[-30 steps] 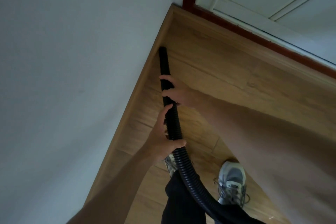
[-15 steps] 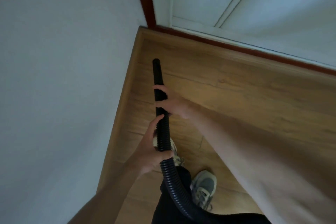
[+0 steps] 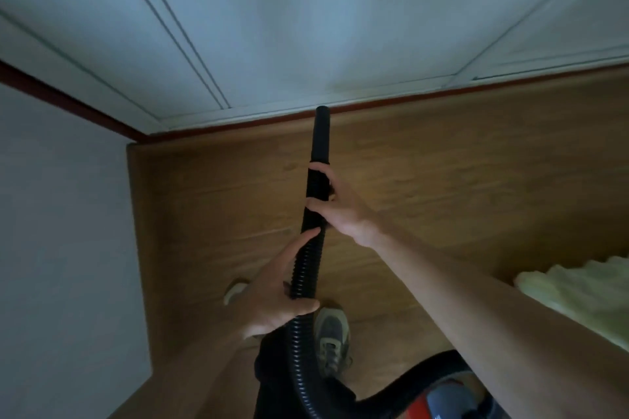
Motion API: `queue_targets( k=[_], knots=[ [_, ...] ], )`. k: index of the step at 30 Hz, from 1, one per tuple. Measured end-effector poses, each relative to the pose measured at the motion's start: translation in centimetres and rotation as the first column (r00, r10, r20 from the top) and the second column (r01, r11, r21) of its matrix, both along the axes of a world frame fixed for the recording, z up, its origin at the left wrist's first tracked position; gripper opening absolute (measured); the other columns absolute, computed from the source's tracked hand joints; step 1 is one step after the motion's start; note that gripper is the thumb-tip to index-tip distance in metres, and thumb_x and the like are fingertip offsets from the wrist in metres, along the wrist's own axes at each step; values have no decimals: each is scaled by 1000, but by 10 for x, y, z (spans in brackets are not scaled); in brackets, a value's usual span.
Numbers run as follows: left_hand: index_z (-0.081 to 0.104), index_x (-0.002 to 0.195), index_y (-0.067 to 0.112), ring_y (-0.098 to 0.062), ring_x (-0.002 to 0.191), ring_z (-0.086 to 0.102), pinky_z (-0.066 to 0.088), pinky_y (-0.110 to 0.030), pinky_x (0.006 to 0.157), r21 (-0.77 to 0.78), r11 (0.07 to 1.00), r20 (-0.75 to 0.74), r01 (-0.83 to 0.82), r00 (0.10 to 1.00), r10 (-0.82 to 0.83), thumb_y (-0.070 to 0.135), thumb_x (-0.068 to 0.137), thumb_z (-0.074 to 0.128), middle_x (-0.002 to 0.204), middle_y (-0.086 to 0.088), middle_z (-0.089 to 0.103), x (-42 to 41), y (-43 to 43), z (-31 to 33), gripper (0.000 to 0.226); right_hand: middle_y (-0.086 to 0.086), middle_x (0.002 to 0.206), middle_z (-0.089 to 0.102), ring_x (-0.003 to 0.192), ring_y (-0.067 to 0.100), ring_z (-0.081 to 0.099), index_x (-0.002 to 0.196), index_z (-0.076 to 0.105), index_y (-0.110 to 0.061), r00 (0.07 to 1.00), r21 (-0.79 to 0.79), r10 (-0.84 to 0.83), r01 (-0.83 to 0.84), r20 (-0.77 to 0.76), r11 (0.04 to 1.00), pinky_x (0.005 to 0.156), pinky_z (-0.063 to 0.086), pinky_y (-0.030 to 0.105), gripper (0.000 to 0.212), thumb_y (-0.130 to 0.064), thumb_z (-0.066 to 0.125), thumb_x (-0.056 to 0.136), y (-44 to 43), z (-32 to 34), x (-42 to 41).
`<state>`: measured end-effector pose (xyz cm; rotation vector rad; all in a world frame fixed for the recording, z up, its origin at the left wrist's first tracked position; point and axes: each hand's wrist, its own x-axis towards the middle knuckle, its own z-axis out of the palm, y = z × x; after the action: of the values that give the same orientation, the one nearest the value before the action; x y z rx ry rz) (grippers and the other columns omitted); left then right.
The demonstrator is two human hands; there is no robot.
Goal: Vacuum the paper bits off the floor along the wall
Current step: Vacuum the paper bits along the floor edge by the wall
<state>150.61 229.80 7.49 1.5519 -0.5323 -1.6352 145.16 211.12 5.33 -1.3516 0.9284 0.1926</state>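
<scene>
A black ribbed vacuum hose (image 3: pixel 308 262) with a smooth nozzle (image 3: pixel 321 134) points down at the wooden floor (image 3: pixel 442 173). The nozzle tip sits at the dark red threshold (image 3: pixel 391 103) under a white door (image 3: pixel 306 27). My right hand (image 3: pixel 335 202) grips the hose just below the nozzle. My left hand (image 3: pixel 275 296) grips it lower on the ribbed part. No paper bits show on the floor near the nozzle.
A white wall (image 3: pixel 61 248) with a wooden skirting board (image 3: pixel 138 231) runs down the left. My shoes (image 3: pixel 332 340) stand under the hose. The red vacuum body (image 3: pixel 446 401) is at the bottom right. A pale fluffy rug (image 3: pixel 585 296) lies at the right edge.
The view has swung right from the wall corner to the door. The nozzle moved from beside the skirting board to the door threshold. Both hands kept their grip.
</scene>
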Motion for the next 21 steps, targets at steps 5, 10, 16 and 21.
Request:
queue_targets(
  k=[5, 10, 16, 21],
  knots=[
    [34, 147, 47, -8, 120, 52, 45, -42, 100, -49, 969, 37, 243, 970, -241, 19, 72, 81, 144, 22, 44, -33, -63, 35, 93, -3, 112, 51, 94, 12, 58, 141, 41, -30, 983, -25, -179, 181, 51, 983, 85, 57, 40, 58, -3, 60, 93, -50, 47, -76],
    [33, 147, 46, -1, 126, 49, 53, -38, 98, -68, 886, 26, 459, 888, -458, 3, 81, 76, 146, 28, 35, -69, -116, 60, 90, 6, 113, 50, 96, 21, 60, 135, 41, -35, 935, 27, -349, 348, 62, 937, 80, 58, 41, 55, -2, 58, 95, -83, 75, -156],
    [30, 146, 51, -4, 92, 67, 55, -28, 83, -38, 686, -54, 727, 684, -727, 3, 86, 72, 147, 22, 35, -118, -170, 84, 88, -4, 113, 53, 101, 12, 59, 138, 39, -35, 829, -128, -556, 560, 67, 819, 84, 59, 34, 60, -8, 64, 91, -85, 88, -252],
    [27, 145, 58, 6, 136, 35, 42, -32, 111, -54, 428, 86, 902, 431, -898, 15, 86, 74, 154, 28, 24, -159, -203, 105, 87, -10, 108, 55, 89, 2, 59, 138, 37, -36, 703, -210, -708, 704, 69, 679, 82, 59, 38, 65, -10, 69, 88, -67, 105, -314]
  ],
)
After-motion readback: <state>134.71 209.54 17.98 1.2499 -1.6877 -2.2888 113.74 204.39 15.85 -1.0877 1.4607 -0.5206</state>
